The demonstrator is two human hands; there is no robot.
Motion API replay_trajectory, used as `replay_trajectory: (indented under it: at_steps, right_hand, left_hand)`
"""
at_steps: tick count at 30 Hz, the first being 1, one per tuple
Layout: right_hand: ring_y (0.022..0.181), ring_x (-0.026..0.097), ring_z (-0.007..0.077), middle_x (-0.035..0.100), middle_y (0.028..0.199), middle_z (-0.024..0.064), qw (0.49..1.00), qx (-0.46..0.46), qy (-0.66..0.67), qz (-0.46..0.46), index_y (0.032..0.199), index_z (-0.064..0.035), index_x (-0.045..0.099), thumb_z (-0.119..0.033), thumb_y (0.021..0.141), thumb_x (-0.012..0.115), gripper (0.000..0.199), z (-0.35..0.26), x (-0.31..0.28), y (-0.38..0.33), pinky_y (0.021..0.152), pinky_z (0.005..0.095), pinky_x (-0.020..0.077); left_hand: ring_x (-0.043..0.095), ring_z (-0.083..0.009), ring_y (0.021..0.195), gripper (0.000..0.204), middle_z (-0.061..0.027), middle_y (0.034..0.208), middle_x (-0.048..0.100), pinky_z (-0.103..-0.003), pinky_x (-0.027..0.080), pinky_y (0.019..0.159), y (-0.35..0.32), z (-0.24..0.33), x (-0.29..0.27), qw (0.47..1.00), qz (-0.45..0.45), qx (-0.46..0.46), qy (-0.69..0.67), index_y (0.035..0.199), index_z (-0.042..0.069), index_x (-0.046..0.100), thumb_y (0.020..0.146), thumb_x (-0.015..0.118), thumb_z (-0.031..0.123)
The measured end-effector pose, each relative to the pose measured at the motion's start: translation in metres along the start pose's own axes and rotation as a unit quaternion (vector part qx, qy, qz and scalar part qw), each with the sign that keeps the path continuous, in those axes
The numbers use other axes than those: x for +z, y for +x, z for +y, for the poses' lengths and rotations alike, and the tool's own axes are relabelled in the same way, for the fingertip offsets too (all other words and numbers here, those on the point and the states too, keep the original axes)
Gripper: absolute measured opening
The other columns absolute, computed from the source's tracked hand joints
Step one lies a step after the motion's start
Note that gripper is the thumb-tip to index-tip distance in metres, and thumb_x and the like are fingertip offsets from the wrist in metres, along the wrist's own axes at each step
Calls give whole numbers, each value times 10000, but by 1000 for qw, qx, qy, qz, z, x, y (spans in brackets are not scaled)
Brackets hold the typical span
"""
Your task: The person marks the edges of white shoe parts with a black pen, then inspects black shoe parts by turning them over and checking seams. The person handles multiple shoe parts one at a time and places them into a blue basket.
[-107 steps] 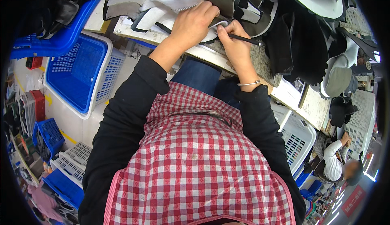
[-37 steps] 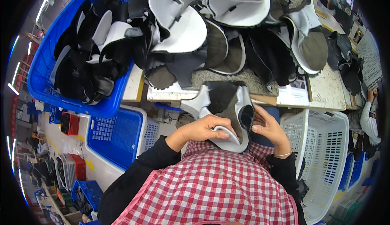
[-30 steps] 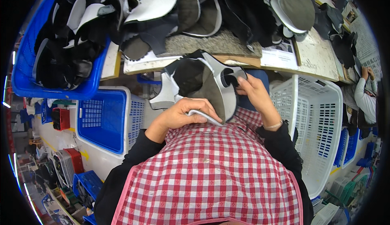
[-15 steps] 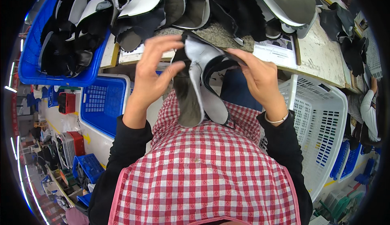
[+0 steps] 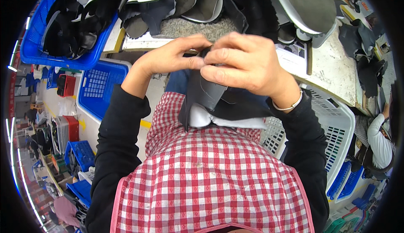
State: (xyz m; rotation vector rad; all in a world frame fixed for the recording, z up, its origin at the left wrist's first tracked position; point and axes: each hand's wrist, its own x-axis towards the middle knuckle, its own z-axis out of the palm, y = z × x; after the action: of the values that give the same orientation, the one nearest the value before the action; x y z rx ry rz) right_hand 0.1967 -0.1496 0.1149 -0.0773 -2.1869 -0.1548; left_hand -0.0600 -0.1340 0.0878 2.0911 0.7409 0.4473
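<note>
A black shoe upper (image 5: 207, 93) with pale lining hangs from my hands, above my lap and in front of the checked apron. My left hand (image 5: 170, 57) comes in from the left, thumb and fingers pinched on the upper's top edge. Over that same edge my right hand (image 5: 248, 64) is curled, its fingertips almost meeting my left thumb. The fingers hide the gripped edge. At the bottom of the upper, white lining (image 5: 200, 116) shows, and a black flap spreads to the right.
More black, grey and white uppers (image 5: 206, 3) are heaped on the worktable (image 5: 332, 67) ahead. A blue crate (image 5: 90, 58) of dark pieces stands at the far left, with another blue crate (image 5: 84, 96) below. At right is a white basket (image 5: 343, 125); a person's white sleeve (image 5: 378, 142) shows beyond.
The upper has turned from its pale lining to its black outer side. My right hand has moved left across its top, and my left hand has gone from spread fingers to a pinch.
</note>
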Motion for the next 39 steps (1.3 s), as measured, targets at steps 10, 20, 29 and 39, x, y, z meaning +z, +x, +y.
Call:
replay_trajectory:
  at_steps: [10, 20, 29, 39]
  right_hand:
    - [773, 702, 224, 728, 906, 57, 952, 296, 59, -57, 1027, -75, 731, -192, 715, 905, 377, -66, 6, -37, 645, 312, 525]
    - [741, 629, 158, 665, 901, -7, 970, 224, -75, -48, 1018, -117, 725, -224, 662, 847, 391, -87, 54, -10, 608, 288, 465]
    - [607, 634, 175, 612, 733, 29, 926, 369, -39, 71, 844, -78, 693, -16, 718, 764, 157, -85, 102, -47, 533, 286, 497]
    - [668, 559, 38, 690, 824, 9, 596, 740, 180, 255, 937, -62, 725, -117, 963, 673, 80, -63, 46, -116, 597, 205, 439]
  left_hand:
    - [501, -138, 837, 374, -39, 923, 583, -284, 398, 752, -81, 2, 14, 951, 197, 90, -218, 983, 92, 573, 789, 887, 151]
    - [544, -195, 879, 292, -45, 907, 614, -342, 418, 832, -81, 16, 0, 981, 137, 133, -26, 950, 75, 623, 788, 863, 108]
    - [571, -237, 875, 311, -48, 923, 648, -364, 401, 837, -104, -20, 30, 974, 191, 123, 20, 953, 82, 626, 759, 868, 93]
    - [563, -271, 869, 286, -65, 898, 598, -394, 380, 817, -133, -17, 60, 977, 170, 73, 103, 895, 65, 601, 705, 812, 30]
